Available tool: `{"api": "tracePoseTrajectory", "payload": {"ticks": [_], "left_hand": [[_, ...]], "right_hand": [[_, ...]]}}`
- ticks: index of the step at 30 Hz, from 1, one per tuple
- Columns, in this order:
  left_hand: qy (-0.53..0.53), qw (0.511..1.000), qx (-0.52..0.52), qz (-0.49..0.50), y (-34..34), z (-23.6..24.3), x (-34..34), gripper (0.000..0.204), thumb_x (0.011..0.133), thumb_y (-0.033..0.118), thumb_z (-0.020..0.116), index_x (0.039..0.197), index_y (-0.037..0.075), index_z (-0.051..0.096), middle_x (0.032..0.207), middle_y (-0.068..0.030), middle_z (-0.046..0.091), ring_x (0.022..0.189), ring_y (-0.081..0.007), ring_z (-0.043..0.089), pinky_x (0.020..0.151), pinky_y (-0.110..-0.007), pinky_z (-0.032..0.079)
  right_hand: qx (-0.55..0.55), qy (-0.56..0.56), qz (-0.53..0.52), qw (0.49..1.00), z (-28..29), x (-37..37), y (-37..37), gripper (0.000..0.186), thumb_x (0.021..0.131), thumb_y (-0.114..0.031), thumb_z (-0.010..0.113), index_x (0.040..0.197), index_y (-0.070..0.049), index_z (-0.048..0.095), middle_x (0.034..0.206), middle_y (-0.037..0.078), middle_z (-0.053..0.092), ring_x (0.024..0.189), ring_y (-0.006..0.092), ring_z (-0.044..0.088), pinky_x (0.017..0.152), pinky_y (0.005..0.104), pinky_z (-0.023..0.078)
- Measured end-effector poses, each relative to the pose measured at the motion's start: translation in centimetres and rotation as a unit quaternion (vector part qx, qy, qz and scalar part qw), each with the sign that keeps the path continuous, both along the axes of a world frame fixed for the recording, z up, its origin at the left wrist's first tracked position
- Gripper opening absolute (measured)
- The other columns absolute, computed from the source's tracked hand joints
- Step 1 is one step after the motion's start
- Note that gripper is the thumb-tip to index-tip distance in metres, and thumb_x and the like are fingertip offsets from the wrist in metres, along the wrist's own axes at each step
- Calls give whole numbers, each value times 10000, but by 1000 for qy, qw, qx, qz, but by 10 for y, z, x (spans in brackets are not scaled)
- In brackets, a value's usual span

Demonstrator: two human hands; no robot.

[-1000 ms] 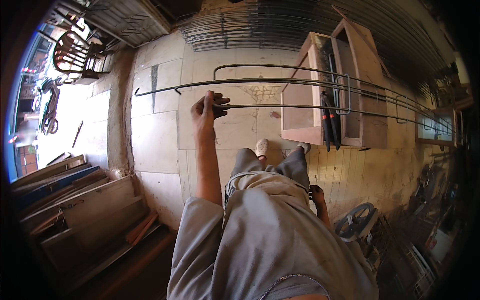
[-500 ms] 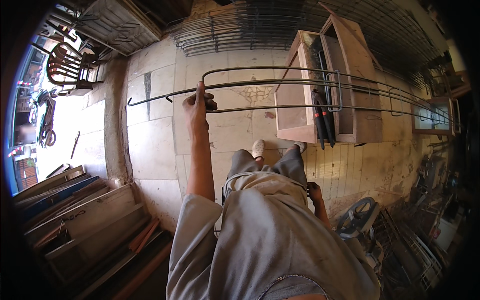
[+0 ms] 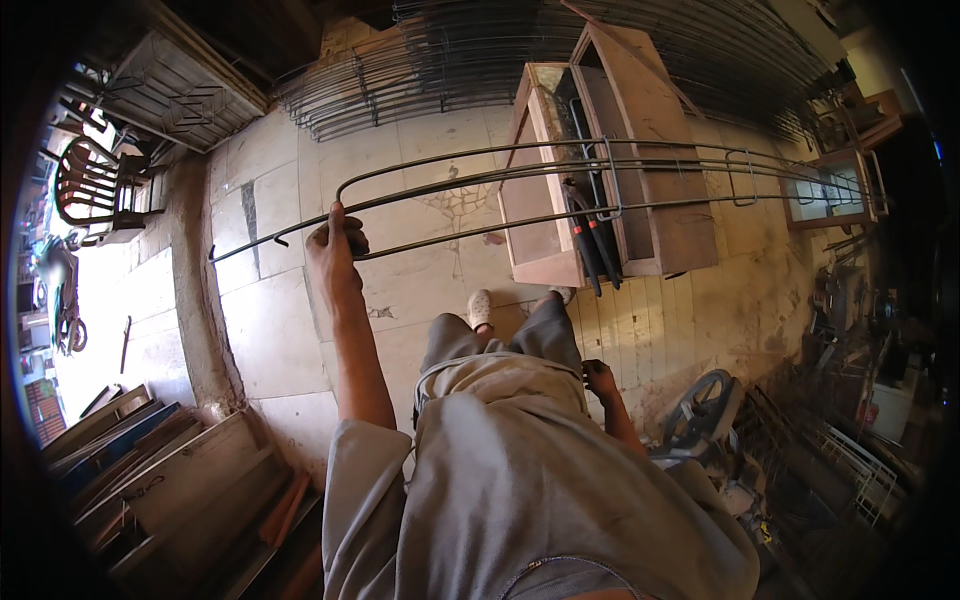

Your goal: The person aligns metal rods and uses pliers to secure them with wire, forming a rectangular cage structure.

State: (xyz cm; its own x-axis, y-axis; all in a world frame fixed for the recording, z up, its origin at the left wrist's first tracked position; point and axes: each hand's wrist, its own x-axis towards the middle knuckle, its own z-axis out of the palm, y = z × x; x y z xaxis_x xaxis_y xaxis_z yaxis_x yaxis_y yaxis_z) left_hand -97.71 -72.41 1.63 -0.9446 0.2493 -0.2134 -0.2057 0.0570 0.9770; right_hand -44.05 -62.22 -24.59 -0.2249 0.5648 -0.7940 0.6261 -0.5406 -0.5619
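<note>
My left hand (image 3: 336, 252) is closed around the near end of a long frame of thin steel rods (image 3: 455, 185), its thumb up against one rod. The rods run away to the right, and some have hooked ends that jut past my hand on the left. Rectangular wire stirrups (image 3: 608, 180) sit around the rods farther along. My right hand (image 3: 598, 378) hangs low beside my right thigh. Its fingers are dark and partly hidden, and nothing shows clearly in them.
Beneath the rods stands a wooden cabinet (image 3: 690, 235), with a black two-handled tool with red bands (image 3: 593, 245) at it. More bundled steel rods (image 3: 440, 65) lie at the back. Stacked boards (image 3: 190, 470) fill the lower left. A wooden chair (image 3: 85, 190) stands far left; assorted scrap lies right.
The view has shifted, so the cabinet and floor appear farther left. My left hand and the rod end sit lower and more to the left, still gripped. My right hand stays by my thigh.
</note>
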Motion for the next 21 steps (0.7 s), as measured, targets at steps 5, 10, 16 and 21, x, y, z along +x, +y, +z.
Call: {"api": "tracePoseTrajectory", "payload": {"ticks": [5,10,16,21], "left_hand": [[-4,1000,-12,-11,-4,-4,0,476,893,405,618,681,-21,609,504,-57,523,433,-119,461,429,-244,342],[-31,999,-7,2,-4,-4,2,452,881,398,638,690,-11,612,517,-65,530,457,-121,488,443,-235,349],[-156,984,86,-5,-6,-8,-8,344,890,316,637,805,-18,627,609,-75,594,516,-152,584,446,-227,428],[-150,986,43,-53,-13,-8,-11,363,904,361,606,878,0,634,698,-83,650,594,-152,625,470,-227,423]], "right_hand": [[13,-18,24,999,2,-2,-1,276,931,-242,520,1103,-36,589,899,62,648,697,139,600,585,281,487],[4,-9,10,1000,1,3,-3,281,939,-235,505,1111,-27,582,922,86,644,728,160,609,616,308,513],[8,-38,29,999,-2,10,-15,313,927,-266,502,1081,-16,608,883,79,649,705,149,628,566,280,493],[0,-24,20,1000,-2,11,-19,301,921,-282,523,1043,-23,616,860,64,653,664,138,613,546,267,478]]}}
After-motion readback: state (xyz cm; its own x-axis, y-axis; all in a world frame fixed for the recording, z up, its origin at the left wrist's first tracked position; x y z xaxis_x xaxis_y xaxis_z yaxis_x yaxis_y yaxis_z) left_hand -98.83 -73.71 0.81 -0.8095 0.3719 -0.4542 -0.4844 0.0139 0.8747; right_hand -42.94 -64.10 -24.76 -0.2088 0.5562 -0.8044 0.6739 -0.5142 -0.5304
